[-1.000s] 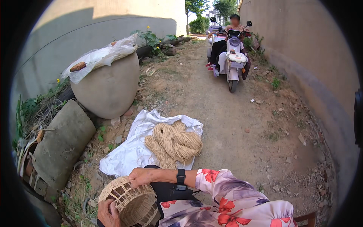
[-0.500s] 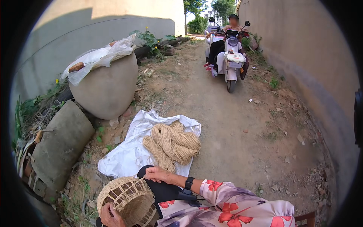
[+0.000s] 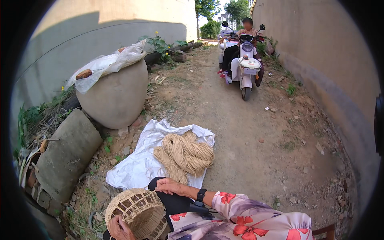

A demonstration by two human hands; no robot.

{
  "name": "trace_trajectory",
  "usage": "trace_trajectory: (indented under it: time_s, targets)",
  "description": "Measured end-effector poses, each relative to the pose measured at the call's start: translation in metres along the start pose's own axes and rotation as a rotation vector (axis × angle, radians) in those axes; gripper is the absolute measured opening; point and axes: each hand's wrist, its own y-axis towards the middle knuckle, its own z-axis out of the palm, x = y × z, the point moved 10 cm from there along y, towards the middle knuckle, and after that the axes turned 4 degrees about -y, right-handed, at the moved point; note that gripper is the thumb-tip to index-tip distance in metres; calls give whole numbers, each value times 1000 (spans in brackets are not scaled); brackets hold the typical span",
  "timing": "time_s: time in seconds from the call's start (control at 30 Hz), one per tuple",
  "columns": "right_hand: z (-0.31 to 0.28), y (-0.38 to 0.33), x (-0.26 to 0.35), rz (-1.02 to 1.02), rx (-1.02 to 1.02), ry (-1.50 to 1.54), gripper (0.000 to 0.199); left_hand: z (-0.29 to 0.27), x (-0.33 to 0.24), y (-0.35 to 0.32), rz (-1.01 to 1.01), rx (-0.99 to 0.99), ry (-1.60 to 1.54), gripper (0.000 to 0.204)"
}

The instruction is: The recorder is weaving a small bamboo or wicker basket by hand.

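A round woven basket (image 3: 138, 218), straw-coloured, rests tilted at my lap with its open-lattice band and hollow inside showing. My left hand (image 3: 120, 229) grips its near-left edge, the fingers curled over the weave. At the far-right side of the rim, my right hand (image 3: 170, 186) is closed in a pinch; what lies between the fingertips is too small to make out. Beyond the hands, thick hanks of tan cord (image 3: 186, 156) lie heaped on a crumpled white plastic sheet (image 3: 132, 172) on the ground.
A large clay vat (image 3: 116, 94) under plastic film and a grey curved slab (image 3: 68, 156) stand at left. Up the dirt path (image 3: 236, 132), a person (image 3: 247, 30) sits on a white electric scooter (image 3: 246, 66). A wall (image 3: 320, 48) runs along the right.
The whole view has shifted slightly, so things sit a little lower and to the right. Both hands keep nearly the same places on the basket.
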Motion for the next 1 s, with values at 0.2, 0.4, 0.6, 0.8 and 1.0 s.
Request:
trace_trajectory:
  time_s: [0.2, 0.4, 0.6, 0.8, 1.0]
  targets:
    - [11, 1, -2, -1, 4, -2, 32, -6, 8, -3, -55, -2, -67, 26]
    - [1, -1, 0, 12, 0, 8, 31, -5, -6, 1, 1, 9, -39, 25]
    - [0, -2, 0, -2, 3, 13, 29, -3, -4, 0, 28, 10, -70, 24]
    - [1, -2, 1, 3, -1, 6, 30, 1, 4, 4, 35, -65, -190, 15]
    - [-11, -5, 1, 57, -130, -103, 29, -10, -2, 9, -9, -5, -182, 18]
